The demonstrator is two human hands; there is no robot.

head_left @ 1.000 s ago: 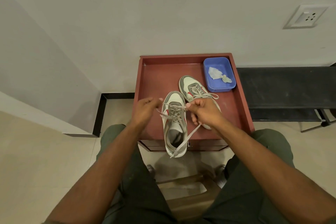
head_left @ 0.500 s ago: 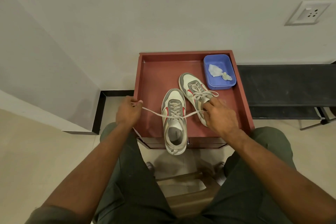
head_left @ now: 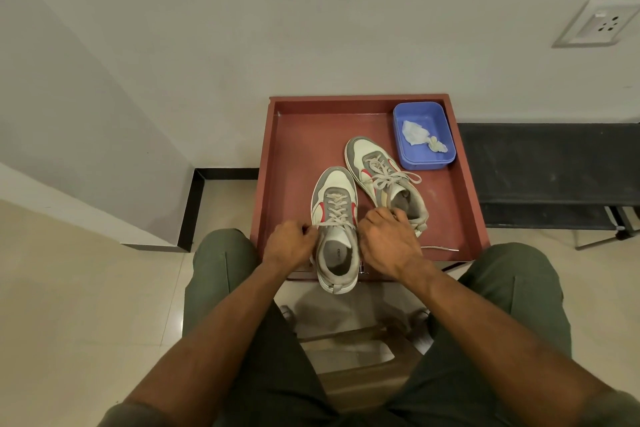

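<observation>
Two grey, white and red sneakers lie on a red-brown tray table point(head_left: 298, 149). The near sneaker point(head_left: 336, 229) points away from me, its heel over the table's front edge. My left hand point(head_left: 292, 244) pinches one lace end at the shoe's left side. My right hand point(head_left: 388, 241), fingers curled, grips the other lace end at the shoe's right side; a loose lace tail point(head_left: 440, 248) trails out to the right of it. The second sneaker point(head_left: 384, 180) lies behind, angled, with its laces tied in a bow.
A blue plastic tub point(head_left: 424, 133) holding crumpled tissue sits in the table's back right corner. A dark bench point(head_left: 547, 170) stands to the right. A wall socket point(head_left: 595, 24) is up on the wall. My knees flank the table's front.
Both hands pulled the lace ends out wide to the sides, then came back in close against the near sneaker. The lace across the shoe now looks tight.
</observation>
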